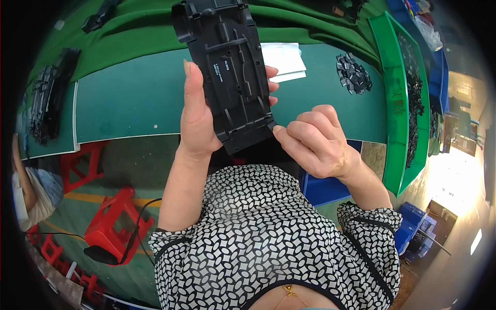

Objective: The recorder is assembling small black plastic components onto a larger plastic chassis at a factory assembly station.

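A long black molded plastic part with raised ribs and small holes is tilted up over the front of the table. My left hand grips it, thumb along the left edge and fingertips showing past the right edge. At its lower right corner my right hand is closed, thumb and forefinger pinching a small black piece against the part. Whether that piece is seated in the part I cannot tell. A pile of small black pieces lies on the table to the right.
The green table carries white paper sheets and, at left, stacked black parts. A green bin of black pieces stands at right. Green cloth lies along the back. Red stools and another person's arm are at left.
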`<state>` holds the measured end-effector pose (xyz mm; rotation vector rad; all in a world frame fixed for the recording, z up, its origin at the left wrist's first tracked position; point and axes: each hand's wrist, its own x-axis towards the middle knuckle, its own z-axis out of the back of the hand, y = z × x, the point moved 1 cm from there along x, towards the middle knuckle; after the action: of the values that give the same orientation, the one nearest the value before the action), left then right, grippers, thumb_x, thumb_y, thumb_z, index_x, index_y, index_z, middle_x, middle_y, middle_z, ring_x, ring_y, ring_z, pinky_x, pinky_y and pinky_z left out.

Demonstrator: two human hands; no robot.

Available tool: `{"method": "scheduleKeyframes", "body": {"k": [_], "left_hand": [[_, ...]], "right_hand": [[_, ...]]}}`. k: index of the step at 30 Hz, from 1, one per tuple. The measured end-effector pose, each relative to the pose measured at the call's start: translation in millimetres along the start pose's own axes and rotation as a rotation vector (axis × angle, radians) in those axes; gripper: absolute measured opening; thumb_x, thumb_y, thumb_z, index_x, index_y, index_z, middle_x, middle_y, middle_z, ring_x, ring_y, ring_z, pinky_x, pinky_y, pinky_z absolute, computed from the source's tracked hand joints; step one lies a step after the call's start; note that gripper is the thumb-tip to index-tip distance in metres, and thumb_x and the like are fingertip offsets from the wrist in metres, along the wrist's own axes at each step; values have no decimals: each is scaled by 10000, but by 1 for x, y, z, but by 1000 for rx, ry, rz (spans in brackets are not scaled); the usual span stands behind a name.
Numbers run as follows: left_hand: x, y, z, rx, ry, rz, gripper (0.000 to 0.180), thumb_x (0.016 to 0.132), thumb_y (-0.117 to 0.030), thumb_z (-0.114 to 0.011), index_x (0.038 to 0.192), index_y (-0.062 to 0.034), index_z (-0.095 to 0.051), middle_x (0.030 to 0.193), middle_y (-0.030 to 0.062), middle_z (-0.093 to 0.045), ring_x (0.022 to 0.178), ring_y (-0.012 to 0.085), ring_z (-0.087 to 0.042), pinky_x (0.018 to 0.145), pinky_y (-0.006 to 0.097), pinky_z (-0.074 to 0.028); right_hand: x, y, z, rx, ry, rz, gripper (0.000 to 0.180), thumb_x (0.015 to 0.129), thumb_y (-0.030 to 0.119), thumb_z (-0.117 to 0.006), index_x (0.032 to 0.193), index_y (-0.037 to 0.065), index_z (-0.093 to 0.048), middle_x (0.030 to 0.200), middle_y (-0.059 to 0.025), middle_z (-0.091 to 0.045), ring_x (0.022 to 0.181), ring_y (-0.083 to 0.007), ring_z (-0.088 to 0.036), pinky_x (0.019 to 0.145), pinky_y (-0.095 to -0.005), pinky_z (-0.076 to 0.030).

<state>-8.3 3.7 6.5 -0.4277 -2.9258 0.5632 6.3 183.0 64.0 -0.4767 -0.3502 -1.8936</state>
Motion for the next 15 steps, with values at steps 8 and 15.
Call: {"method": "scheduleKeyframes", "body": {"k": [8,15], "left_hand": [[-2,2,1,118,-7,-19,874,862,-693,-232,1270,60,-406,1201,207,-521,993,239,-587,842,359,-511],[-3,3,2,112,32,-26,900,841,-717,-245,1269,57,-405,1193,203,-524,994,239,-585,849,358,-505]], "right_hand": [[1,2,-3,-2,92,-34,287,581,57,-664,860,-2,-636,829,-31,-505,750,-179,-514,676,-318,-400],[2,1,-5,2,93,-50,289,580,60,-658,862,-2,-633,840,-37,-500,747,-187,-511,661,-324,-398]]}}
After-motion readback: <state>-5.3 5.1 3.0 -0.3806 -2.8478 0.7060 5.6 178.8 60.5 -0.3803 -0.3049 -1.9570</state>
